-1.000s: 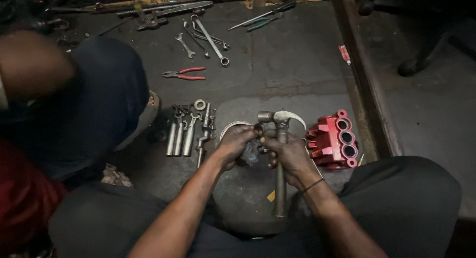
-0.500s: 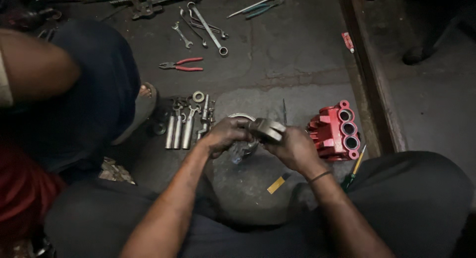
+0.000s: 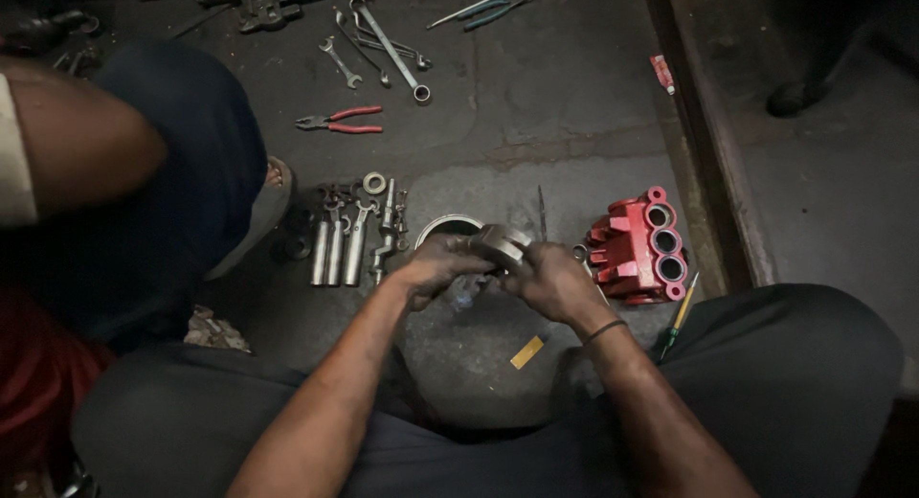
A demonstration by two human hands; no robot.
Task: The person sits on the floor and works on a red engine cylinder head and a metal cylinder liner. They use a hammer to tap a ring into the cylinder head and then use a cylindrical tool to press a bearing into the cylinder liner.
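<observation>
Fingers (image 3: 450,259) of the left hand (image 3: 436,268) and right hand (image 3: 553,280) close on a grey metal part (image 3: 500,243) — beside a red valve block (image 3: 639,246).

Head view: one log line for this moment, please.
left hand + right hand: gripping metal part | red block: right | pliers: on floor

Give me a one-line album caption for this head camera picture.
Both hands, left and right, grip a round metal part above a dark floor, beside a red block and steel rods.
</observation>
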